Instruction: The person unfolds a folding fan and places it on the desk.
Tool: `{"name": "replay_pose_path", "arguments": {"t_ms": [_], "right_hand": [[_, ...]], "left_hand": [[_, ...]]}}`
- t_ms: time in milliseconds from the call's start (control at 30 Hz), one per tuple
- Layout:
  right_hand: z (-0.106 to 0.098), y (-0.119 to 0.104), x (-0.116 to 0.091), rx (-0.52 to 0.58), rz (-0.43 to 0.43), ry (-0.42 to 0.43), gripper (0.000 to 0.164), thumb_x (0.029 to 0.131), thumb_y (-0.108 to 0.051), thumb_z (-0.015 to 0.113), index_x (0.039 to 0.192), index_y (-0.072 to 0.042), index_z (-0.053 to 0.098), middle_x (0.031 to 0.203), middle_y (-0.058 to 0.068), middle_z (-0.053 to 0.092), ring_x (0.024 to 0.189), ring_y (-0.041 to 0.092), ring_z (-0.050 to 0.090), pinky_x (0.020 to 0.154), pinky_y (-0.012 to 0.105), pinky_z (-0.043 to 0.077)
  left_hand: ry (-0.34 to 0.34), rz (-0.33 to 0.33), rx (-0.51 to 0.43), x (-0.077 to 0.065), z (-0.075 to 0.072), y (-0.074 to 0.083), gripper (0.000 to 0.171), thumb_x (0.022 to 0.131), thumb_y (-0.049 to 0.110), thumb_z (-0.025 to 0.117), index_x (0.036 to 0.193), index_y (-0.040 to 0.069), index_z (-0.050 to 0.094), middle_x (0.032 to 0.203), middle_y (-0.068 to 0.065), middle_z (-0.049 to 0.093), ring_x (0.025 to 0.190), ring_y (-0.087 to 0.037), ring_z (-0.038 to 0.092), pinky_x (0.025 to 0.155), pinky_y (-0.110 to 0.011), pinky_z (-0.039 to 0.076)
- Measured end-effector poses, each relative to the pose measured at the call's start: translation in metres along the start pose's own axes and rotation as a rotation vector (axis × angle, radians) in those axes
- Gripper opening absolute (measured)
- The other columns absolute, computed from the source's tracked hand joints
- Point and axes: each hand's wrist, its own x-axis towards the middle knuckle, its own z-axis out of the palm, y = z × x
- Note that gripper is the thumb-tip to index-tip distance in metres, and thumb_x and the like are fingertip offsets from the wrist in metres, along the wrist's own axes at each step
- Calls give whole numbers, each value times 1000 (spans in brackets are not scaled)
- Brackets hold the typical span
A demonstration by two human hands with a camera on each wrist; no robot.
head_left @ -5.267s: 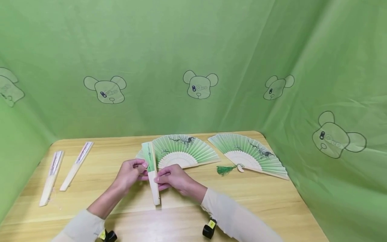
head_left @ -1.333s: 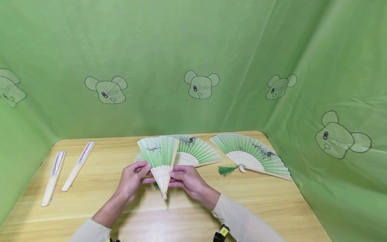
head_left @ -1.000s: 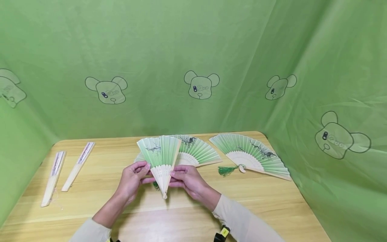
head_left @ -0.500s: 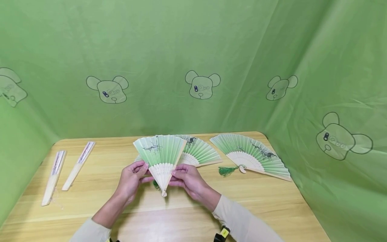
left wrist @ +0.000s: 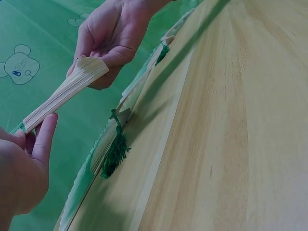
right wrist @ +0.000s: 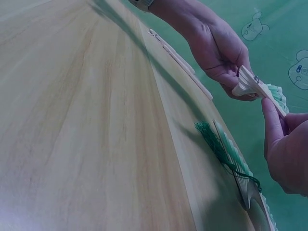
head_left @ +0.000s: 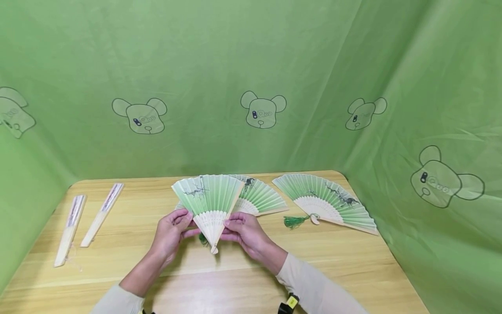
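Note:
A green folding fan (head_left: 211, 196) with a dark branch print and pale ribs is held partly spread above the table. My left hand (head_left: 168, 237) pinches its left edge between thumb and fingers. On the opposite side, my right hand (head_left: 248, 233) pinches the right outer rib. The pivot end points down toward me; both wrist views show the fan (left wrist: 67, 91) raised off the tabletop. Behind it lies a second spread fan (head_left: 262, 196), partly covered by the held one. Further right rests a third spread fan (head_left: 333, 200) with a green tassel (head_left: 295, 221).
Two folded fans, the outer fan (head_left: 69, 231) and the inner fan (head_left: 102, 216), lie at the left of the wooden table (head_left: 211, 292). Another green tassel (left wrist: 114, 154) lies under the held fan. Green cloth (head_left: 196, 65) with bear prints walls the back and sides.
From a folded stick, the held fan has been spread into a wedge, widening slightly over the last second. My right hand has shifted a little to the right. The other fans stay put.

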Motion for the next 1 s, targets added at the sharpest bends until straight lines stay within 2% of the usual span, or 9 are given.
{"name": "replay_pose_path", "arguments": {"t_ms": [267, 467, 767, 1000], "right_hand": [[-1, -1, 0, 1, -6, 6, 21, 100, 5, 57, 119, 12, 51, 90, 8, 71, 84, 17, 75, 82, 27, 70], [-2, -1, -1, 7, -20, 14, 17, 100, 5, 57, 116, 10, 52, 89, 8, 71, 83, 17, 75, 81, 28, 70], [-3, -2, 0, 16, -23, 30, 15, 100, 5, 57, 114, 8, 51, 89, 8, 71, 83, 17, 75, 83, 28, 70], [-3, -2, 0, 18, -32, 43, 20, 101, 5, 56, 119, 11, 49, 90, 8, 69, 83, 16, 74, 85, 28, 70]], "left_hand": [[-24, 1, -21, 0, 0, 0, 34, 107, -1, 49, 138, -12, 43, 93, 3, 70, 88, -13, 74, 89, -32, 70], [-44, 19, -18, -1, -1, 1, 37, 106, -2, 49, 141, -13, 42, 99, 2, 73, 91, -14, 75, 91, -33, 70], [-36, 27, -31, -2, -1, 2, 37, 106, -4, 48, 142, -13, 41, 103, 0, 74, 95, -16, 76, 94, -34, 69], [-20, 33, -54, -2, 1, 3, 36, 106, -4, 49, 140, -13, 41, 98, 2, 73, 94, -17, 76, 94, -35, 68]]}}
